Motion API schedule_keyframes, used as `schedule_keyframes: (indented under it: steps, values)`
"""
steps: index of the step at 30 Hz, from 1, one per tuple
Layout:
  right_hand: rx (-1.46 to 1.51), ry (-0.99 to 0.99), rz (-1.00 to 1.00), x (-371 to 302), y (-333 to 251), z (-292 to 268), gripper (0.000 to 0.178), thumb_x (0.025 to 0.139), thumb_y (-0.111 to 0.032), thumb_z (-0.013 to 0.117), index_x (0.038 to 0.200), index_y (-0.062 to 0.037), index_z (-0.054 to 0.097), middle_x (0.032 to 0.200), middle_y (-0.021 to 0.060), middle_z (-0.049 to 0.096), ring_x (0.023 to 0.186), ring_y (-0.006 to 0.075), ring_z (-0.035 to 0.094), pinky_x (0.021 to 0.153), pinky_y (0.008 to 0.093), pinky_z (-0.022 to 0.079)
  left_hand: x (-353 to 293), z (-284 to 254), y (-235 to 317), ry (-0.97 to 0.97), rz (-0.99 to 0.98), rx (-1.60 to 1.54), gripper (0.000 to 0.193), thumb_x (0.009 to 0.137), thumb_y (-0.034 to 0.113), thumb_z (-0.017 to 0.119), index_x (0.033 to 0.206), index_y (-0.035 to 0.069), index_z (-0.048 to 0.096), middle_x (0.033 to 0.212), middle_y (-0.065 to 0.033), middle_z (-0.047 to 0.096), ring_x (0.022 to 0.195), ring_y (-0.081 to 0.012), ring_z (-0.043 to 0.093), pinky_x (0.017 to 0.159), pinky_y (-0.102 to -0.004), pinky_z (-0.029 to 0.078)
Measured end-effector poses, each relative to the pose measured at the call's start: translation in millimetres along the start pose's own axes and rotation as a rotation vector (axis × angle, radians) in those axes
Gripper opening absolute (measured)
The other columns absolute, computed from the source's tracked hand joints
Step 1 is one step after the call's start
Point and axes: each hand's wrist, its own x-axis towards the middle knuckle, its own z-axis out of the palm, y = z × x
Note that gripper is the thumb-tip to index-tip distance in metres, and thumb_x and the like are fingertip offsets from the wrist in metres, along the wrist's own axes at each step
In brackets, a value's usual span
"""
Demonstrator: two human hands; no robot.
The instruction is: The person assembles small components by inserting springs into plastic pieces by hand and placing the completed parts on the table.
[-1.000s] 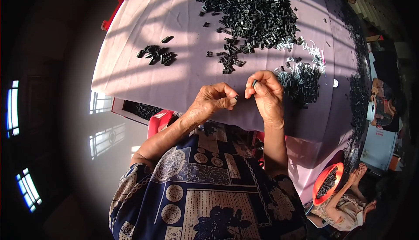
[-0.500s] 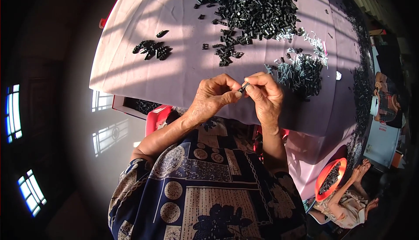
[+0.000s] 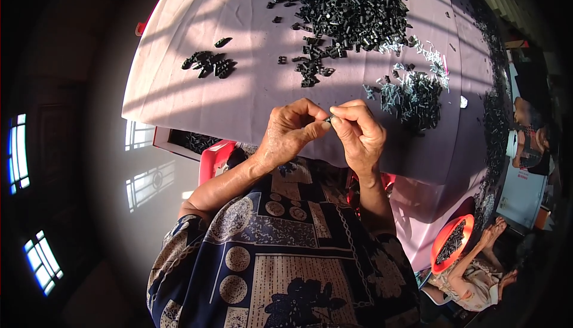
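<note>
Pinch grips: left hand (image 3: 291, 132) and right hand (image 3: 362, 132), both on small black piece (image 3: 329, 120), mostly hidden, above near side of pink tablecloth (image 3: 248, 110). Best held straight, squeezed lightly.

open tablecloth (image 3: 253, 92) left of fingers (image 3: 352, 112), black heap (image 3: 358, 15) ahead, blue-grey pile (image 3: 412, 100) blocking right

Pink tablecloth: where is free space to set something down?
Bare cloth lies left of the left hand, nearer than the small black cluster, and between that cluster and the lone black block. Crowded: the large black heap and the grey-black pile right of the right hand.
</note>
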Motion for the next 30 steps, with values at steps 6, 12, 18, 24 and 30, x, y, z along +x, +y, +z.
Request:
schedule_keyframes:
  steps: [6, 12, 18, 24, 30]
  values:
    - [-0.016, 0.068, -0.037, -5, -6, 10, 0.012, 0.072, -0.001, 0.051, 0.084, 0.0007, 0.054, 0.073, 0.0056, 0.05, 0.063, 0.0104, 0.046, 0.055, 0.0196, 0.037, 1, -7, -3, -0.009, -0.052, -0.247, 0.007, 0.071, 0.003, 0.056, 0.076, 0.0, 0.052, 0.067, -0.0018, 0.052, 0.059, -0.0074, 0.046, 0.055, -0.0197, 0.039]
    - [0.16, 0.012, 0.005, -3, 0, 9, 0.013, 0.076, -0.002, 0.048, 0.087, 0.0017, 0.054, 0.079, 0.0043, 0.049, 0.067, 0.0089, 0.046, 0.059, 0.0189, 0.037, 2, -10, -1, -0.047, -0.135, -0.437, 0.006, 0.07, 0.002, 0.055, 0.074, 0.0, 0.052, 0.066, -0.0037, 0.052, 0.057, -0.0101, 0.047, 0.054, -0.0216, 0.039]
    - [0.096, -0.017, 0.036, 0, -11, 6, 0.017, 0.077, -0.008, 0.047, 0.09, 0.0002, 0.054, 0.077, 0.0042, 0.05, 0.063, 0.0081, 0.045, 0.057, 0.0191, 0.038, 1, -11, 0, -0.05, -0.087, -0.362, 0.005, 0.069, 0.0, 0.054, 0.073, 0.0, 0.052, 0.065, -0.0031, 0.052, 0.056, -0.0096, 0.046, 0.053, -0.0215, 0.038]
    - [-0.104, -0.118, -0.008, 5, -8, -1, 0.011, 0.076, -0.008, 0.049, 0.084, -0.001, 0.052, 0.07, 0.0062, 0.049, 0.06, 0.0119, 0.047, 0.055, 0.0212, 0.038, -1, -10, 2, -0.032, -0.097, -0.248, 0.005, 0.069, -0.001, 0.054, 0.073, 0.001, 0.052, 0.064, -0.0011, 0.051, 0.058, -0.0071, 0.046, 0.054, -0.0198, 0.038]
    - [-0.208, -0.11, -0.089, 4, -2, 1, 0.006, 0.074, -0.007, 0.05, 0.077, -0.0015, 0.051, 0.063, 0.0056, 0.048, 0.053, 0.0132, 0.046, 0.048, 0.023, 0.036, -3, -7, 1, -0.006, -0.011, -0.059, 0.007, 0.069, -0.001, 0.055, 0.074, 0.001, 0.051, 0.067, 0.0017, 0.05, 0.061, -0.0032, 0.044, 0.054, -0.0167, 0.037]
